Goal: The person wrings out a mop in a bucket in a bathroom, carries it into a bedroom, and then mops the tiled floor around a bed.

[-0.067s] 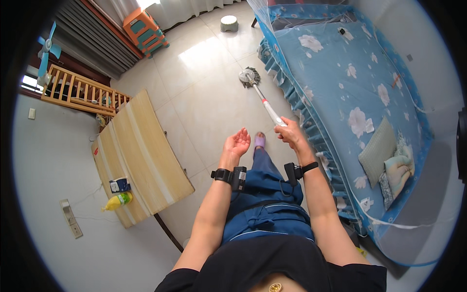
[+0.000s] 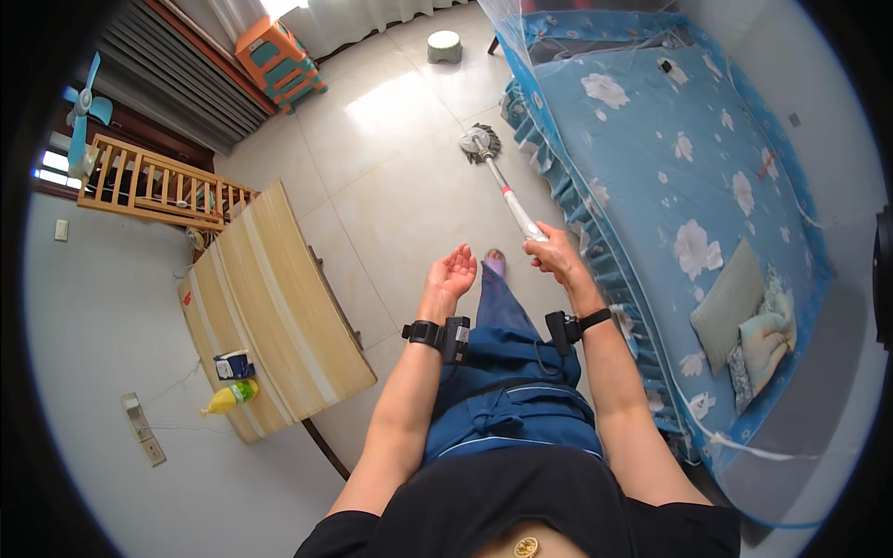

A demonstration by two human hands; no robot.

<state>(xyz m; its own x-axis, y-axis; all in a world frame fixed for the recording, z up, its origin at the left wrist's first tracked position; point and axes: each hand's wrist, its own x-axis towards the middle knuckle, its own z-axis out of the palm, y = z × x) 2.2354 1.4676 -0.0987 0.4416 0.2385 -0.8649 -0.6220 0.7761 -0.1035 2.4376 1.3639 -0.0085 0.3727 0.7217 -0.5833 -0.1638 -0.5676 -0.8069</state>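
Nearest to you, your left hand [image 2: 453, 272] hangs palm up with its fingers loosely curled and a little apart, holding nothing. Your right hand [image 2: 556, 253] has its fingers wrapped around the upper end of the mop [image 2: 509, 195], pressed on the white grip [image 2: 527, 222]; how far the handle runs inside your palm is hidden. Past your foot [image 2: 495, 261], the mop slants away to a red band [image 2: 507, 192] and a thin metal shaft [image 2: 498, 174]. Expect that length to be stiff and fairly light, its smooth surface likely to slip if your palm is wet. The thick white grip looks the surest hold, and your free left hand could steady the handle around the red band; the bare shaft beyond offers less to grasp. At the far end, the round mop head [image 2: 481, 144] rests on the tiled floor [image 2: 391, 214], near the ruffled bed skirt [image 2: 566, 200]. Its grey strands should be soft and floppy, heavier if soaked, though you cannot tell wetness from here. Nothing about it seems fragile. Well beyond stands a small stool [image 2: 444, 48].
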